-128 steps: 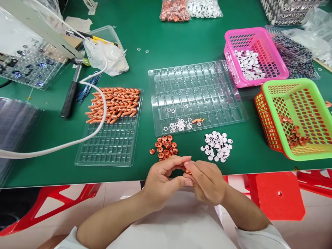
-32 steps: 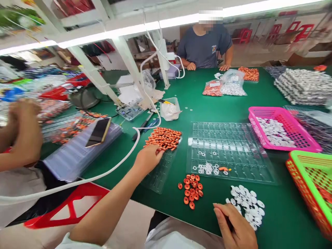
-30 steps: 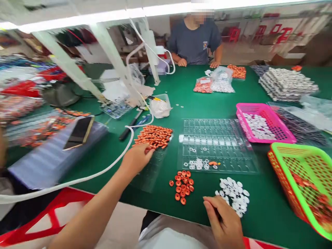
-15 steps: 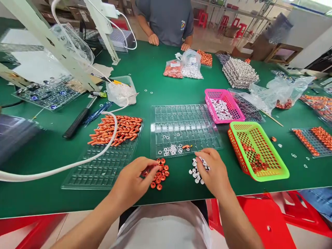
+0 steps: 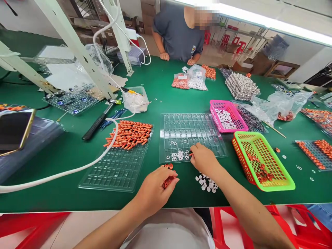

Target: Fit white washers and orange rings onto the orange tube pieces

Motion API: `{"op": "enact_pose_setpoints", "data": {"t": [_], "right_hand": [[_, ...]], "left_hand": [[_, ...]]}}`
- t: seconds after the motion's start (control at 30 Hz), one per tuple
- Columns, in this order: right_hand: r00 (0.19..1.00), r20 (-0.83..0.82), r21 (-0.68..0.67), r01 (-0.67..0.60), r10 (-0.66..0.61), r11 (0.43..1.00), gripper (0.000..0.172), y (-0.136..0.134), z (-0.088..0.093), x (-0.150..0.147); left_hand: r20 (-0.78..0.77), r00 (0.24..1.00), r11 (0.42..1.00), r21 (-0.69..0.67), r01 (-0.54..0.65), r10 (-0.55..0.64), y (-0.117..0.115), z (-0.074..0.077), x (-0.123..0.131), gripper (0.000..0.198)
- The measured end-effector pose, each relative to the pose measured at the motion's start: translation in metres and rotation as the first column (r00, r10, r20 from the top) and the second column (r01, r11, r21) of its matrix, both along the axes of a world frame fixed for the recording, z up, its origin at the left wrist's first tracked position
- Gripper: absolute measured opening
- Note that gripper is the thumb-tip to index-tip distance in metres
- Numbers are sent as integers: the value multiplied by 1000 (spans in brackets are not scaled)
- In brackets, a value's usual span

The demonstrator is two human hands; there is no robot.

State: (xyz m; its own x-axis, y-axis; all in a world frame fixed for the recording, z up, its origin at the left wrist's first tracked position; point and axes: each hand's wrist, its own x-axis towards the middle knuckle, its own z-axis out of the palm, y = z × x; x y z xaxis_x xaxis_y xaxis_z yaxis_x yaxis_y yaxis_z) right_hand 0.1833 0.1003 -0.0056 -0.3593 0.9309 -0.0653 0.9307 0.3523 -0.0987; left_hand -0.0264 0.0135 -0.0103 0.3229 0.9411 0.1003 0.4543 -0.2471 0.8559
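Note:
My left hand [image 5: 158,186] is curled low over a small pile of round orange discs with centre holes [image 5: 169,166]. Some of these discs show between the thumb and fingers and others lie just beyond them. Over the front edge of a clear plastic tray [image 5: 171,121], my right hand [image 5: 204,159] pinches a small orange curved piece [image 5: 191,154], mostly hidden by the fingertips. White rings [image 5: 178,155] lie on that tray, left of these fingers. Below my right wrist is a scatter of white round discs [image 5: 207,185], partly covered by the forearm.
A second clear tray [image 5: 111,169] bears orange curved pieces [image 5: 132,133]; a white cable [image 5: 90,160] crosses it. Rightward stand a pink basket [image 5: 245,127] and a green basket [image 5: 281,185]. A hammer [image 5: 94,128] lies left. Across the table stands a person [image 5: 178,34].
My right hand has left the white discs and moved forward to the orange curved piece on the tray. My left hand has closed lower over the orange discs. The view has tilted up.

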Motion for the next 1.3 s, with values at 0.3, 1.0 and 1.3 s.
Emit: {"op": "enact_pose_setpoints", "data": {"t": [0.3,1.0,1.3], "right_hand": [[732,-675,104,-24,88,994,20,-64,25,9],[424,-831,430,81,359,899,49,-119,-13,-10],[66,-998,19,12,18,1000,30,-124,-18,-8]], "left_hand": [[366,922,887,-458,58,129,0,12,11,29],[702,627,657,-652,377,337,-2,6,37,29],[521,837,918,-392,64,164,0,19,34,5]]}}
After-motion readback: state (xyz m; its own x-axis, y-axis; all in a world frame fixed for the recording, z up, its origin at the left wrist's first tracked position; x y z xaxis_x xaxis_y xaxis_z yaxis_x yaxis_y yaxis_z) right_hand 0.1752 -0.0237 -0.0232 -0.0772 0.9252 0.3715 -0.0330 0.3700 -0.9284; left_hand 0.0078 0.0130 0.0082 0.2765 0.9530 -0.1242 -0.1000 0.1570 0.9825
